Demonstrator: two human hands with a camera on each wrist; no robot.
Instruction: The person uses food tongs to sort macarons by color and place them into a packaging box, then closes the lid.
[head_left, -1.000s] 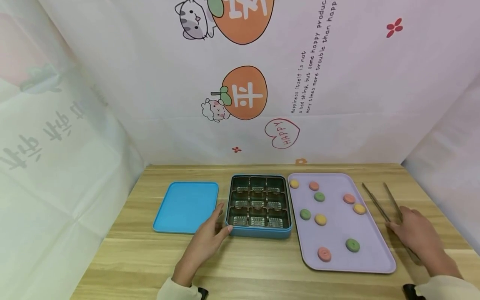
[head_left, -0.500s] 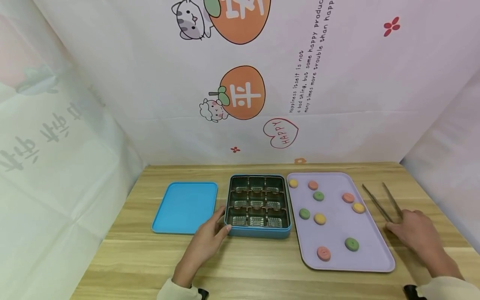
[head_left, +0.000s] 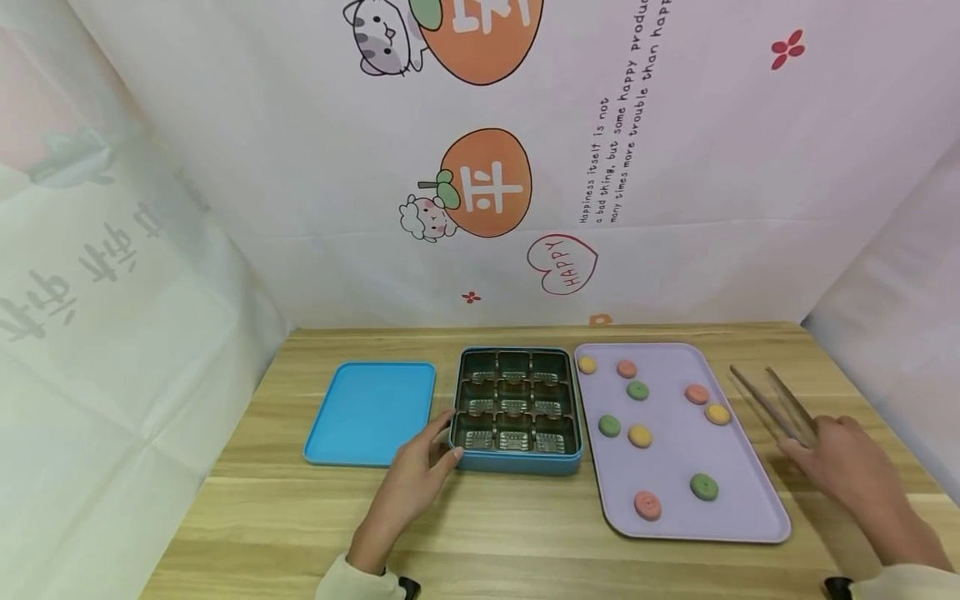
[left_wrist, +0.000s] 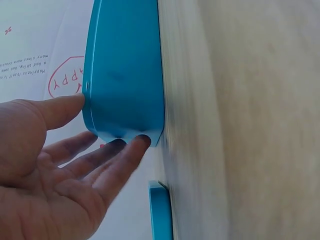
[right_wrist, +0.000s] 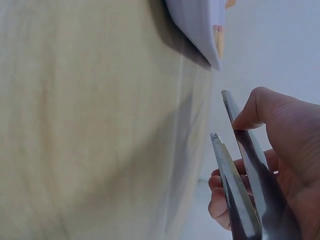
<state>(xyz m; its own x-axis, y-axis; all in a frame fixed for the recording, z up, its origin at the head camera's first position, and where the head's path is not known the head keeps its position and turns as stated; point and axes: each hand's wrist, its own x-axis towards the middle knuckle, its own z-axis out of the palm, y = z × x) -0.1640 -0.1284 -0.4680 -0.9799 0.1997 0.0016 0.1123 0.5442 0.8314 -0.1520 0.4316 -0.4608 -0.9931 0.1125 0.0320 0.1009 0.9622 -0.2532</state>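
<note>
My left hand touches the near left corner of a blue square box, which has a dark plastic insert of several square compartments. In the left wrist view the thumb lies at the rim, and nearly straight fingertips touch the side wall. My right hand grips metal tongs, thumb on one arm and fingers behind the other. The tong tips are apart with nothing between them, above the table right of the lilac tray. Small round pink, green and yellow macaron-like pieces lie spread on the tray.
A flat blue lid lies left of the box, close to my left hand. The tray stands close along the box's right side. Behind the wooden table hangs a white printed cloth, with more pale cloth at both sides.
My right hand has lifted the tongs off the table and shifted slightly right. The left hand, box, tray and macaron-like pieces stay in place; the head view shifts slightly.
</note>
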